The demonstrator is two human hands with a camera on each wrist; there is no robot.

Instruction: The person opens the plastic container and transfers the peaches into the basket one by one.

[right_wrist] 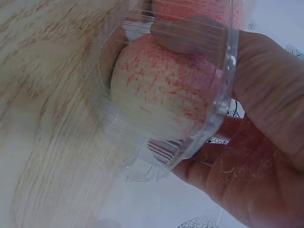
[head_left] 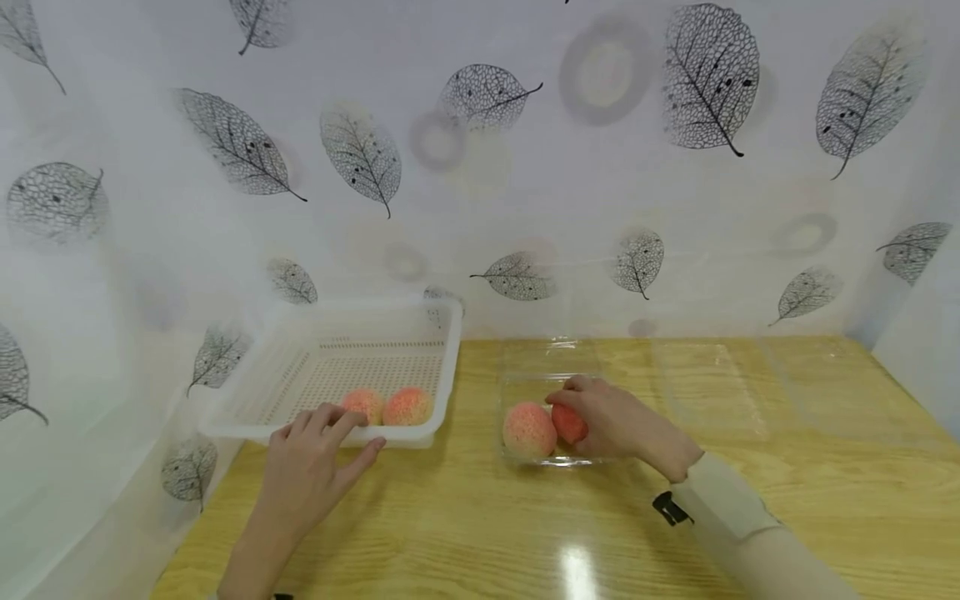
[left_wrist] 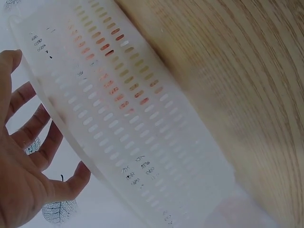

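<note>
My right hand (head_left: 611,417) holds a red-blushed peach (head_left: 568,423) low inside a clear plastic clamshell box (head_left: 536,461). Beside that fruit, another peach (head_left: 530,431) sits in the box's left part. Through the clear wall, the right wrist view shows the thumb against a pale peach with red streaks (right_wrist: 156,90); the other fingers are partly hidden. On the near rim of a white perforated plastic basket (head_left: 442,358) rests my left hand (head_left: 311,462), fingers loosely bent over the edge and thumb stretched to the right. Two peaches (head_left: 407,407) lie inside the basket, close to those fingers.
Faint clear plastic boxes (head_left: 708,387) stand to the right on the wooden table (head_left: 450,525). A white curtain with a leaf print (head_left: 517,200) hangs behind the table and down its left side.
</note>
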